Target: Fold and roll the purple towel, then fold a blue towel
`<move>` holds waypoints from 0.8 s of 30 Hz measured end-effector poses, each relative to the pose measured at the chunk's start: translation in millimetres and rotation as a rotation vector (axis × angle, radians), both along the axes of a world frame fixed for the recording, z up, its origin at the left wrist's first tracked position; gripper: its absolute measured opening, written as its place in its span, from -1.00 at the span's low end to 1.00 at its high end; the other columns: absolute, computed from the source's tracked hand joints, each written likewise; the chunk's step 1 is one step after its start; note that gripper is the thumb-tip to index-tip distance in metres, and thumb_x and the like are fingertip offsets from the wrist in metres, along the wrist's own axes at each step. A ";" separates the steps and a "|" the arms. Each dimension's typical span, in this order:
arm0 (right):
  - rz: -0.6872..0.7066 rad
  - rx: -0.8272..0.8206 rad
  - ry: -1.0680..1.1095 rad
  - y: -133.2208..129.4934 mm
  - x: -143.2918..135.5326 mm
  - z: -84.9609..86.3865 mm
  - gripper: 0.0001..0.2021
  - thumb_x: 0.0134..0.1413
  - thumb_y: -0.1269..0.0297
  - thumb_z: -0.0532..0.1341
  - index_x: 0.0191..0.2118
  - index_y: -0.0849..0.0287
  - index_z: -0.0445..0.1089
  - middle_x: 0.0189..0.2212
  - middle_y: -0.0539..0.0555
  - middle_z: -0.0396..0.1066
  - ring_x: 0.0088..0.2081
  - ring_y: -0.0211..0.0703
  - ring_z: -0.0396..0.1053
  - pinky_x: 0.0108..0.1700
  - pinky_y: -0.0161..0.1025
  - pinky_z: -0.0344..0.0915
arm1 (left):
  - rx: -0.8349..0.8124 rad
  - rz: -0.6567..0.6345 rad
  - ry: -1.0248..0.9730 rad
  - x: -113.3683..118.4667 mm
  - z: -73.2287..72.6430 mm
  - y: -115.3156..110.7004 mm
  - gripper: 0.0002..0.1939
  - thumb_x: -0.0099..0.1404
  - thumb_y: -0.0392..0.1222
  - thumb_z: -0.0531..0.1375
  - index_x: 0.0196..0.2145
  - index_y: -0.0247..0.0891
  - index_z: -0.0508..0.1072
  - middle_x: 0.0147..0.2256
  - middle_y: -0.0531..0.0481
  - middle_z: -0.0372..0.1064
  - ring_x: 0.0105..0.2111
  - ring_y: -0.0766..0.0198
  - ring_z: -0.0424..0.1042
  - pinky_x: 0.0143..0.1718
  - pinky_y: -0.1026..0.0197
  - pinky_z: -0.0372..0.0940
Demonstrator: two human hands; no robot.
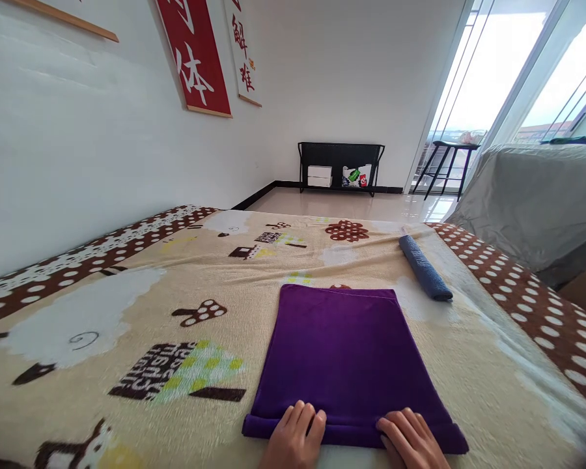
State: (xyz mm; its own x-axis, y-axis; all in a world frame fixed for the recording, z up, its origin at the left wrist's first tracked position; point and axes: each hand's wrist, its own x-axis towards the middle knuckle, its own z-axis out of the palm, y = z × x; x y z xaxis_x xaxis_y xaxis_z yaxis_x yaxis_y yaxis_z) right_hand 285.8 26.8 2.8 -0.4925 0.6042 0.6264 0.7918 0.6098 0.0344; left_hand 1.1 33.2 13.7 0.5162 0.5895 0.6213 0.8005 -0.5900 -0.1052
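A red scroll (198,55) hangs left of a black rack (340,156) and a stool (453,145)

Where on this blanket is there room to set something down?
Broadest: the blanket left of the purple cloth. Smaller: right of it, this side of the blue roll, inside the brown dotted border. Crowded: the cloth's near edge, where the left hand and right hand hold it.
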 end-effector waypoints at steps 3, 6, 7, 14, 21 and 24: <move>-0.010 0.100 0.013 0.8 -1.8 -3.5 -0.74 0.33 0.36 0.03 -0.06 0.13 0.45 -0.23 0.03 0.54 -0.25 -0.23 0.48 -0.15 -0.30 0.33 | -0.028 0.027 -0.016 5.9 6.8 -1.4 -0.61 0.39 -0.44 -0.10 -0.05 -0.24 0.46 -0.23 -0.07 0.51 -0.24 0.20 0.51 -0.15 0.15 0.37; 0.070 0.144 0.034 -0.1 -20.8 -2.6 -0.64 0.40 0.18 -0.05 -0.03 0.15 0.47 -0.19 0.04 0.56 -0.20 -0.20 0.51 -0.13 -0.28 0.37 | 0.058 -0.139 -0.055 21.4 10.6 0.9 -0.65 0.45 -0.38 -0.06 -0.03 -0.28 0.48 -0.17 -0.03 0.56 -0.11 0.26 0.51 -0.04 0.24 0.36; 0.109 0.151 0.057 -0.3 -28.4 -0.9 -0.60 0.41 0.14 -0.07 -0.01 0.14 0.47 -0.19 0.03 0.56 -0.19 -0.19 0.52 -0.13 -0.28 0.38 | 0.081 -0.202 -0.060 26.1 10.7 2.4 -0.67 0.45 -0.38 -0.04 -0.03 -0.30 0.49 -0.17 -0.01 0.57 -0.08 0.29 0.51 -0.01 0.27 0.36; 0.097 0.087 -0.084 -3.7 -0.9 10.5 -0.57 0.32 0.43 -0.05 0.23 0.18 0.28 0.03 0.00 0.47 0.01 -0.27 0.46 0.05 -0.38 0.34 | 0.005 -0.150 0.104 -12.4 15.7 4.0 -0.56 0.37 -0.39 -0.01 0.13 -0.27 0.41 0.10 0.01 0.44 0.15 0.33 0.36 0.19 0.28 0.20; -0.088 0.141 -0.087 -13.8 12.1 2.1 -0.54 0.26 0.37 0.07 0.26 0.26 0.23 0.04 0.12 0.46 0.04 -0.11 0.46 0.13 -0.21 0.32 | 0.023 0.057 0.078 -17.8 19.4 -11.3 -0.55 0.35 -0.41 0.02 0.15 -0.28 0.40 0.13 -0.08 0.41 0.21 0.22 0.29 0.39 0.03 -0.24; 0.101 0.179 -0.116 -5.8 -23.8 8.1 -0.67 0.31 0.28 0.05 0.09 0.26 0.39 0.01 0.09 0.49 0.04 -0.15 0.45 0.12 -0.24 0.31 | 0.094 -0.171 0.065 18.6 13.8 -7.8 -0.56 0.35 -0.45 -0.02 0.08 -0.28 0.46 0.05 -0.01 0.49 0.16 0.28 0.35 0.30 0.17 0.04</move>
State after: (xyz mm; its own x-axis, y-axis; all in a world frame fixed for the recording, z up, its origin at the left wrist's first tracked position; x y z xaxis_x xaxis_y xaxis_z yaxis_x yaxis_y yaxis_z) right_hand 262.0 21.0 10.9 -0.6196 0.4324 0.6552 0.7117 0.6615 0.2365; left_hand 19.7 25.4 27.5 0.6443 0.4306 0.6320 0.6793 -0.7018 -0.2144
